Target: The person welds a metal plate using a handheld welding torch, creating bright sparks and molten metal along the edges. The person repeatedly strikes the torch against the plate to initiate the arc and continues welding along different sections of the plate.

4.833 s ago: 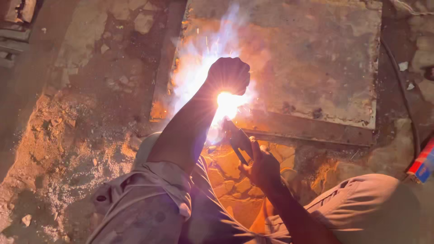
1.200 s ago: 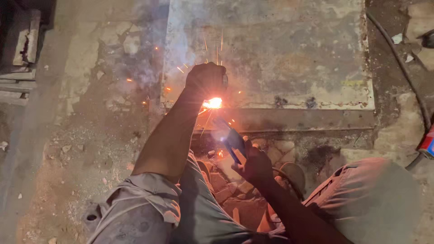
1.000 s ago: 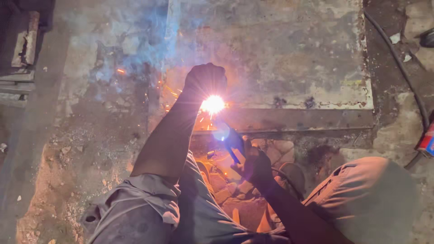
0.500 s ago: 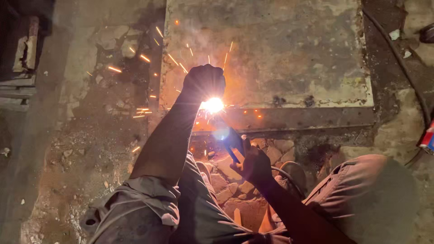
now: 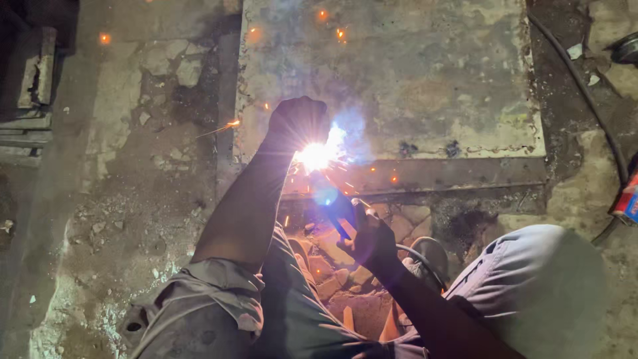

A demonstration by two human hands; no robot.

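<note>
My left hand is a closed fist resting at the near edge of a large rusty metal plate; nothing shows inside it. Just right of the fist burns a bright welding arc, on the joint between the plate and a flat steel bar along its front edge. My right hand is lower, between my knees, gripping a dark electrode holder whose rod points up into the arc. Orange sparks fly over the plate and the floor to the left.
A black cable curves down the right side toward a red and blue object at the frame edge. Metal bars lie at far left. Broken stones sit between my knees on cracked concrete floor.
Both hands have stayed in place at the joint. The arc's glare is whiter and wider than half a second ago, and the sparks now scatter farther up over the plate.
</note>
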